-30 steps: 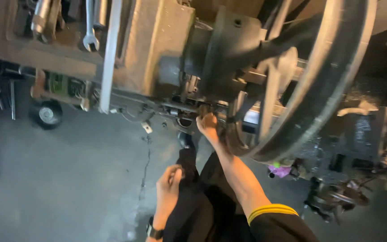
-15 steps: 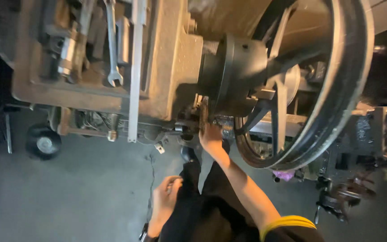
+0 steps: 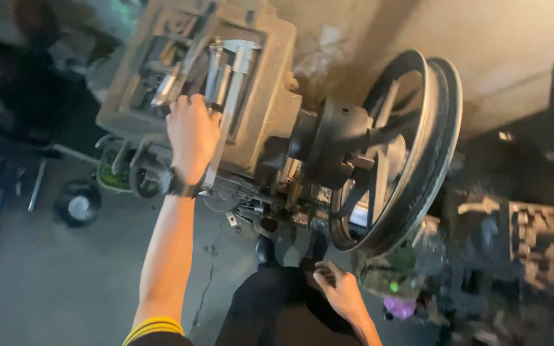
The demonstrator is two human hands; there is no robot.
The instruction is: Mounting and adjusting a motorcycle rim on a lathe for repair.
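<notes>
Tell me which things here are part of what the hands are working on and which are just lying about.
In use:
- left hand, reaching into the tool tray on top of the machine
- metal tools in that tray

Lying about:
- flywheel, untouched
- right hand, resting on the knee
- black round object on the floor

Left hand (image 3: 192,133) raised in upper left of frame, palm down, fingers curled forward, dark band at wrist. Left forearm bare, stretching straight up from yellow-edged dark sleeve cuff at bottom left. Right hand (image 3: 339,290) low at bottom centre, fingers loosely bent, resting against dark-clad thigh. Right forearm bare, angling off lower edge. Hands well apart.
</notes>
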